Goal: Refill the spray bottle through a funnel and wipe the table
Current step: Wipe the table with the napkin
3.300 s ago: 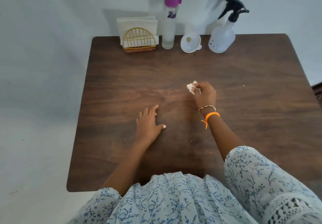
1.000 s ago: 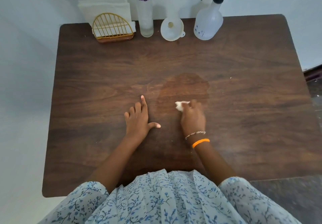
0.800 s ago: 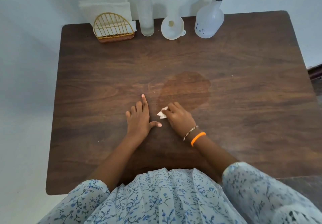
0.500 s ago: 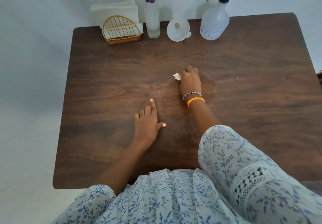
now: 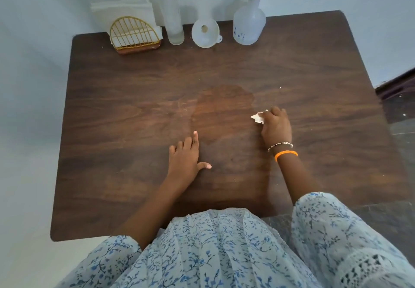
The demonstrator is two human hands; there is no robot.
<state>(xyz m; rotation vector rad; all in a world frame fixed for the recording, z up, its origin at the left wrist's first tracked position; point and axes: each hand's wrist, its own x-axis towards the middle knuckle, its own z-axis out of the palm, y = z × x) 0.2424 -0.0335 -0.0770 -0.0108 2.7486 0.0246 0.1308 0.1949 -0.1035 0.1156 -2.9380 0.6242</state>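
Wiping, I'd judge: her right hand (image 5: 276, 128) pinches a wadded tissue (image 5: 258, 118) at the damp patch's (image 5: 221, 112) three o'clock edge; left hand (image 5: 184, 158) flat. Spray bottle (image 5: 249, 26) stands at twelve (funnel (image 5: 205, 33) beside). Next, sweep leftward.

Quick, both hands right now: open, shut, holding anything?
Left hand: open, flat on the table.
Right hand: gripping a crumpled tissue.

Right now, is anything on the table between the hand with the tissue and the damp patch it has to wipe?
Nothing visible. The right hand holds the tissue at the damp patch's right edge, bare wood between. The left hand rests flat beside the patch's near-left edge.
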